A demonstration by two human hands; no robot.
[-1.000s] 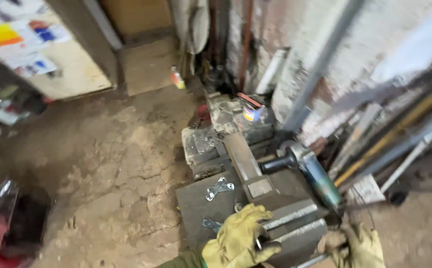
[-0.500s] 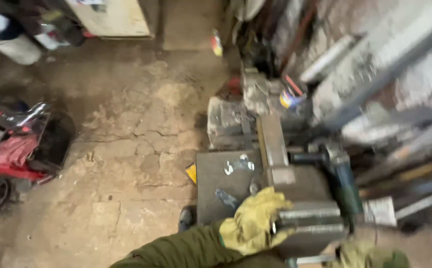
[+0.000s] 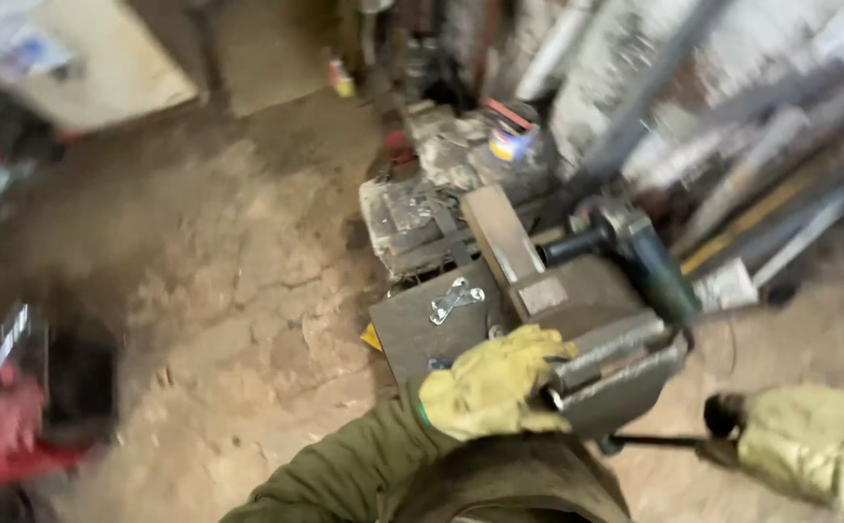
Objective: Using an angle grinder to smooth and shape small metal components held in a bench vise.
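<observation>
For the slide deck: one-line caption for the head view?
Gloved left hand steadies a metal piece in a bench vise while the gloved right hand grips its handle; angle grinder lies behind.

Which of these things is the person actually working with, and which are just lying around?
In use: left hand on the metal piece in the vise; right hand on the vise handle.

Lying about: angle grinder, small metal bracket, red tool, leaning pipes.
</observation>
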